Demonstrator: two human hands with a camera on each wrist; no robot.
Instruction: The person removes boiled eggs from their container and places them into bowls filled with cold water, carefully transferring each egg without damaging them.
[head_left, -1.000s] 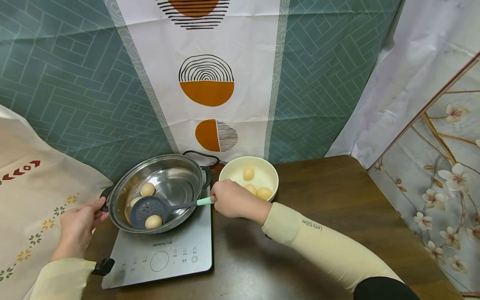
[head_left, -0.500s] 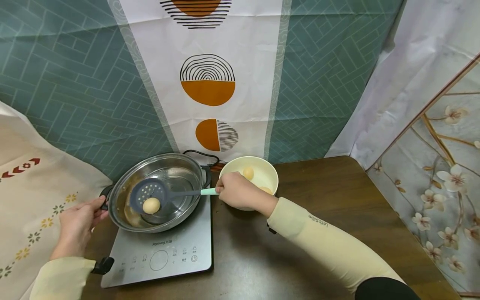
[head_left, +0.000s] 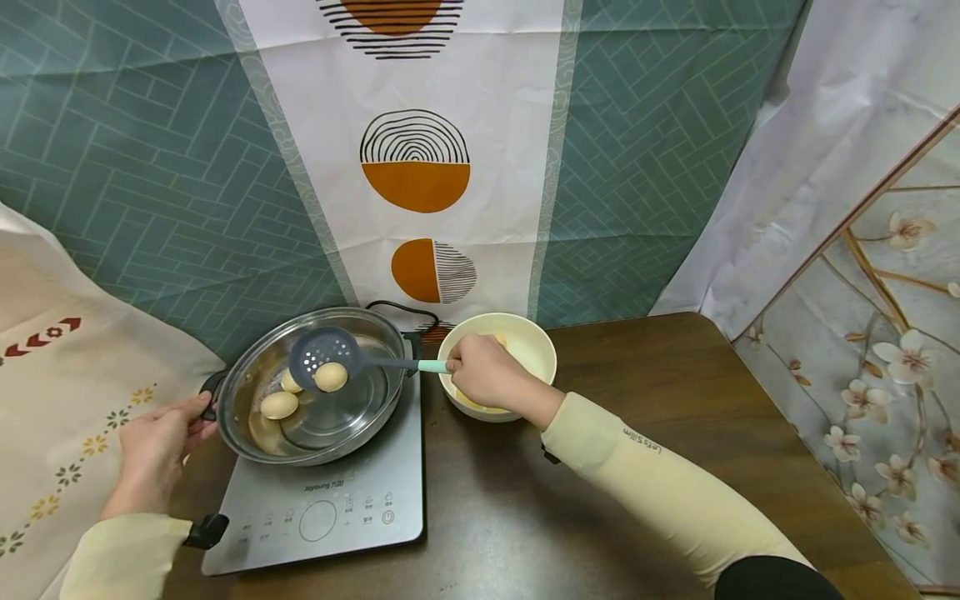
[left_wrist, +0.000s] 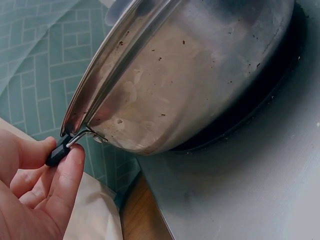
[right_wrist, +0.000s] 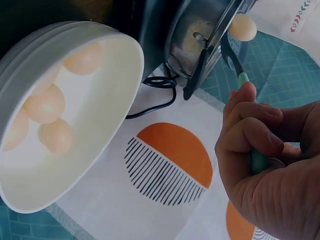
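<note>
My right hand grips the mint-green handle of a grey slotted skimmer. One pale brown egg rides on the skimmer's head, which is raised over a wide stainless steel pan. Two more eggs lie on the left side of the pan's floor, one partly behind the skimmer. With thumb and fingers my left hand pinches the pan's black side handle. Below my right hand stands a cream bowl of several eggs, partly hidden by that hand in the head view.
Under the pan is a silver induction cooker on a brown wooden table. A black cord runs behind it. Patterned cloth hangs at the back, and a cream cloth drapes at the left.
The skimmer has risen from the pan's floor with one egg on it and shifted right and toward the back. My right hand moved right, over the bowl's edge. The left hand stays put.
</note>
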